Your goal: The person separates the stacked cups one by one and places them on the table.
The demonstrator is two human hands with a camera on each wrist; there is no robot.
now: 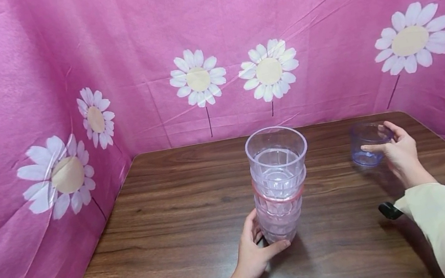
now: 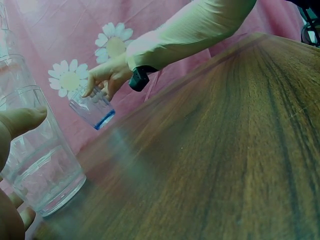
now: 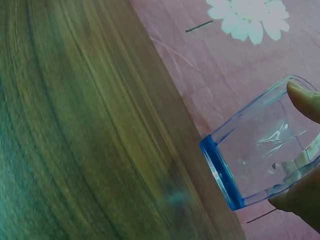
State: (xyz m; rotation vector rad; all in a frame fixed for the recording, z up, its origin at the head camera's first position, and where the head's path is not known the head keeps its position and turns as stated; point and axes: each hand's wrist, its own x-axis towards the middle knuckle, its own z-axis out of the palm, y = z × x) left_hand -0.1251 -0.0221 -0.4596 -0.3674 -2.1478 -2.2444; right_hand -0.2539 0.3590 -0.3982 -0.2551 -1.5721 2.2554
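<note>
A tall stack of clear plastic cups [image 1: 283, 217], one with a pinkish-red rim, stands upright on the wooden table. My left hand [image 1: 254, 247] holds the stack near its base, thumb across the front and fingers round the left side. In the left wrist view the thumb [image 2: 25, 120] lies against the wall of the lower cup [image 2: 50, 175]. At the right, my right hand [image 1: 401, 154] grips a clear, blue-tinted cup [image 1: 365, 153] between thumb and fingers. In the right wrist view this cup [image 3: 260, 145] shows a thick blue base and hangs close over the table's edge area.
The brown wood-grain table [image 1: 172, 207] is walled by a pink cloth [image 1: 135, 50] printed with white daisies at the back and sides. A black wrist device [image 1: 390, 210] sticks out from the right sleeve.
</note>
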